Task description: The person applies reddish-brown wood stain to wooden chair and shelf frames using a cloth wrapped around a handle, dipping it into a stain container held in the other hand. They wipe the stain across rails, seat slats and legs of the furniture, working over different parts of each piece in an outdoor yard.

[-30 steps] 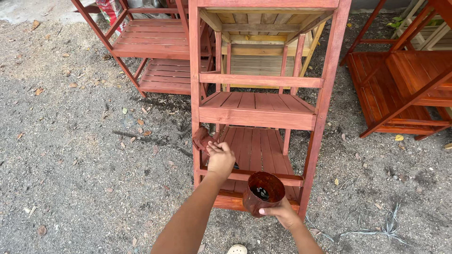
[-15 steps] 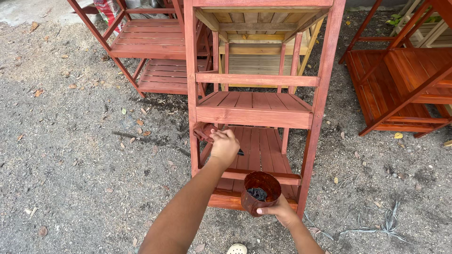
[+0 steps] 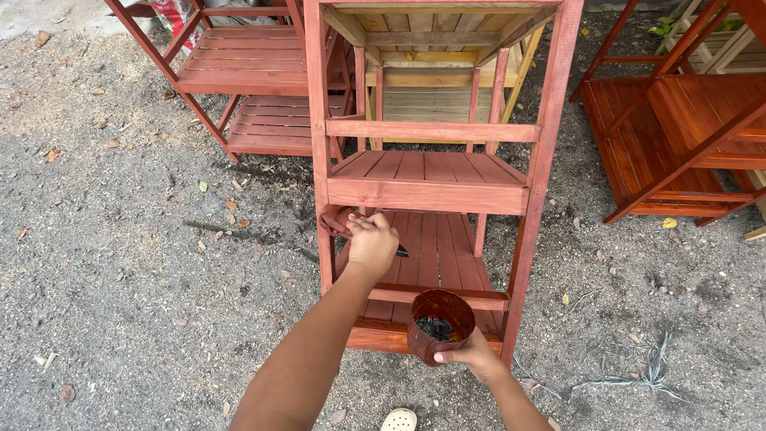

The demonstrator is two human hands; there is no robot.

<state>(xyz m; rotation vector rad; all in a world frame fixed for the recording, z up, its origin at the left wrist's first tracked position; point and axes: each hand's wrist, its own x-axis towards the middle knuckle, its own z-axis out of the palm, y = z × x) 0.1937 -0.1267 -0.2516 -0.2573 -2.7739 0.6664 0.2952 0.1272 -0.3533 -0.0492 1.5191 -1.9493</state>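
A tall red-stained wooden shelf rack (image 3: 435,191) stands on gravel in front of me. My left hand (image 3: 372,242) is closed around a paintbrush (image 3: 337,221), whose stained bristles rest against the rack's left front post just under the middle shelf. My right hand (image 3: 472,355) holds a small stain-covered cup (image 3: 434,323) with dark liquid inside, low in front of the bottom shelf rail. The brush handle tip pokes out to the right of my left fist.
Another red-stained rack (image 3: 239,88) stands at the back left, and more stained shelving (image 3: 678,136) at the right. An unpainted pale wooden rack (image 3: 435,88) is behind the one in front. Grey gravel ground (image 3: 120,279) with dry leaves lies left. A light shoe tip (image 3: 399,419) shows at the bottom.
My left hand with the brush has moved slightly up along the left post. The cup in my right hand has shifted a little.
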